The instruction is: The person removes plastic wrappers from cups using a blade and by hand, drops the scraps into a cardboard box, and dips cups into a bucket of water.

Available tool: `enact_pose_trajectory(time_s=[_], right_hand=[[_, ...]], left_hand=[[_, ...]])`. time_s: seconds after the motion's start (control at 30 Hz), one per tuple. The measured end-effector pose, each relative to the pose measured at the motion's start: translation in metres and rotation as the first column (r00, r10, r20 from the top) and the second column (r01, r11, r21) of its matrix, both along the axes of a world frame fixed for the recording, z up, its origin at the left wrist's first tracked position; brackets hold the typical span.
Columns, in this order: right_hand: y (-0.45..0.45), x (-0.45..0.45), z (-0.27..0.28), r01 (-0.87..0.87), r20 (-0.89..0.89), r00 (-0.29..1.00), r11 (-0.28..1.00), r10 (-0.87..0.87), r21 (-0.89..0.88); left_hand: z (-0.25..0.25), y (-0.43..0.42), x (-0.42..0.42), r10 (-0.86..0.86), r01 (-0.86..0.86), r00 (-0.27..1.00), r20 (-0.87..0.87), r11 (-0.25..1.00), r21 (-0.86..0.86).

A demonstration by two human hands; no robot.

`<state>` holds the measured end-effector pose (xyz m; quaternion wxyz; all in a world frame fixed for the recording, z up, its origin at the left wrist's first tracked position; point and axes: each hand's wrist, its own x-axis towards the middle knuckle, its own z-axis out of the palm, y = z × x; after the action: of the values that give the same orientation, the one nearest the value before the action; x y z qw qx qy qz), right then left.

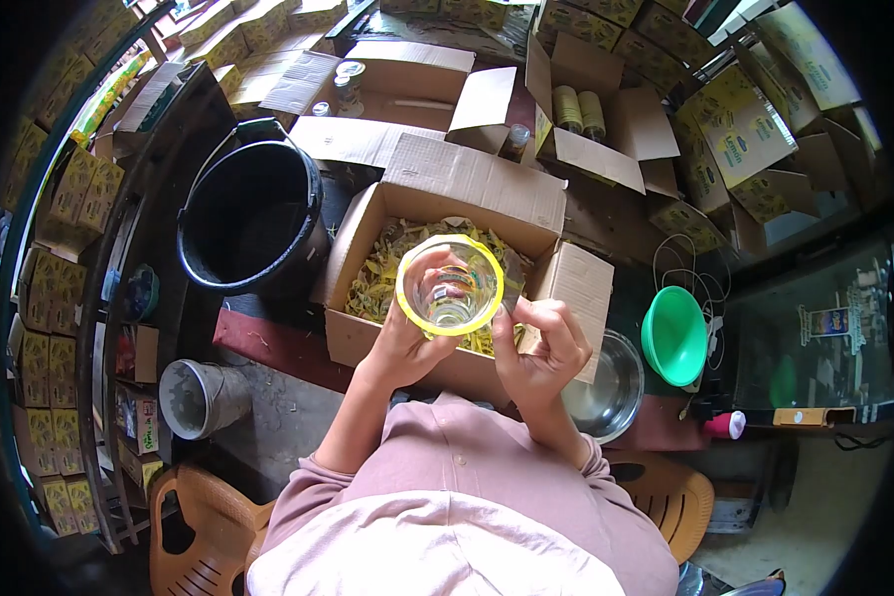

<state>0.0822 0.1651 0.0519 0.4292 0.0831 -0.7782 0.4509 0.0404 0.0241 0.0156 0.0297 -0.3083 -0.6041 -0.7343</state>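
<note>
My left hand (402,343) is wrapped around a clear jar (451,310) with a bright yellow rim. The jar's mouth faces up toward me, and part of a printed label shows through its wall. At the jar's right side my right hand (544,348) is closed, thumb and forefinger pinched together by the rim. What lies between those fingertips, if anything, is too small to make out. Right below both hands stands an open cardboard box (372,348) holding many yellow and pale strips (372,273).
A black bucket (313,233) stands left of the box, a grey bucket (205,399) lower left. To the right are a metal bowl (616,387) and a green bowl (675,336). Behind are open cartons (387,144) with jars. Stacked yellow boxes (50,377) line the left shelves.
</note>
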Motion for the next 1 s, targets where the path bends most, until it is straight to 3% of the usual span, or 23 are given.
enact_pose_trajectory(time_s=[0.57, 0.77, 0.87, 1.0], right_hand=[[0.003, -0.002, 0.002, 0.063, -0.06, 0.997, 0.988, -0.055, 0.138], [0.006, -0.004, 0.002, 0.036, -0.042, 0.999, 0.992, -0.032, 0.12], [0.009, -0.005, 0.003, 0.028, -0.017, 1.0, 0.993, -0.026, 0.116], [0.014, -0.008, 0.003, -0.058, 0.02, 0.998, 0.998, 0.058, -0.009]], left_hand=[[-0.006, -0.007, 0.0, 0.003, 0.003, 0.999, 0.045, 0.991, -0.135], [0.0, -0.008, -0.001, -0.009, 0.009, 1.0, 0.002, 0.988, -0.157], [0.002, -0.009, 0.002, -0.098, 0.107, 0.993, 0.061, 0.979, -0.175], [0.005, -0.008, 0.002, -0.153, 0.167, 0.982, 0.11, 0.978, -0.124]])
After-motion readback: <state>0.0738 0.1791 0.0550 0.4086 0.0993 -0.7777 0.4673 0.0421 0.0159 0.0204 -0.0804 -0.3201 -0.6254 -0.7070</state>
